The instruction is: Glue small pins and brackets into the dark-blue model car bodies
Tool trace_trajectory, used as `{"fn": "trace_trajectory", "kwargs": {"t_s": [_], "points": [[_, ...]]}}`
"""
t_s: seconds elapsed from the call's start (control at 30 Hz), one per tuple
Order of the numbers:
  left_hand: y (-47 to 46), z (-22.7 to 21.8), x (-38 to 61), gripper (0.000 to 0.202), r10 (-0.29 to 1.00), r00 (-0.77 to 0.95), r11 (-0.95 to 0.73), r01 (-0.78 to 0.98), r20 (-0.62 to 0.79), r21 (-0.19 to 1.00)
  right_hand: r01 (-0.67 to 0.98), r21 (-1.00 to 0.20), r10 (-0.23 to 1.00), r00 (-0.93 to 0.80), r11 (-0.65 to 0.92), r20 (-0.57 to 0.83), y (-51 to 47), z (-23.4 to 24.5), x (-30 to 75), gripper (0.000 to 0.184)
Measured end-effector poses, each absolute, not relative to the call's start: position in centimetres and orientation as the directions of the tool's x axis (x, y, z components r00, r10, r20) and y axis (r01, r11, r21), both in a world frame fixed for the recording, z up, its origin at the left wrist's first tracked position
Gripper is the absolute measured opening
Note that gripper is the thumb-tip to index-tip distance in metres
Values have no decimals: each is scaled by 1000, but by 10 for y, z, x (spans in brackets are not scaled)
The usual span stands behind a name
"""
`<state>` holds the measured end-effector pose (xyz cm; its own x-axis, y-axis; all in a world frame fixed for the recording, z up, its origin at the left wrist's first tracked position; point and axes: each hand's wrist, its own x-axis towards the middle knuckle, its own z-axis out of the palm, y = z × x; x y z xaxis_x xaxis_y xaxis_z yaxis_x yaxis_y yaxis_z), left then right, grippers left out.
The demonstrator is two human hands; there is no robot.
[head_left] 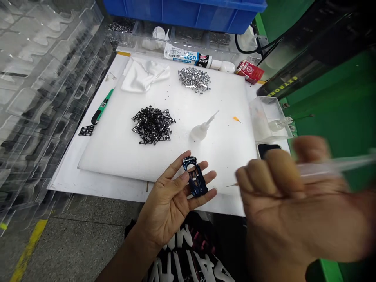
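My left hand (173,199) holds a small dark blue toy car body (196,181) between thumb and fingers, with the openings of its shell facing up. At the right, close to the camera, my right hand (290,211) is closed around a translucent syringe-like tube (346,163). The hand and tube are smeared by motion. A thin needle tip (231,185) pokes out past its little-finger side, pointing toward the car body but apart from it. A white squeeze bottle (199,132) with a slanted nozzle stands on the white foam pad (117,145) beyond my left hand.
On the pad lie a heap of black parts (153,125), a heap of chrome parts (194,80), a white cloth (143,74) and an orange needle tip (236,118). A green cutter (102,105) lies left; a clear box (266,117) and phone (268,149) right.
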<state>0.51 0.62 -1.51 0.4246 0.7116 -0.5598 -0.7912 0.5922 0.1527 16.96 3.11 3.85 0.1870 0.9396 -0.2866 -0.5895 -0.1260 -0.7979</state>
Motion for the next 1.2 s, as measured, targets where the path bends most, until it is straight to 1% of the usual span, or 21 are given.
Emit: {"fn": "trace_trajectory", "kwargs": {"t_s": [0.07,0.13,0.3,0.7,0.93,1.2], "points": [[5,-16,4,44,714,428,594,-790,-554,155,-656,-735,957,63,-173,-282,30,35,157,46],[4,-16,4,44,719,429,588,-794,-547,151,-678,-711,961,23,-188,-276,32,25,147,46],[5,-17,4,41,723,423,574,-808,-546,133,-675,-719,967,31,-166,-252,35,10,140,47],[4,-19,6,43,713,414,574,-808,-566,132,-647,-747,979,2,-152,-202,31,7,139,50],[4,-19,6,42,712,420,577,-807,-563,127,-661,-735,983,-21,-151,-183,30,6,142,49],[5,-19,5,42,718,422,578,-805,-553,136,-650,-752,988,7,-114,-156,29,5,142,52]]}}
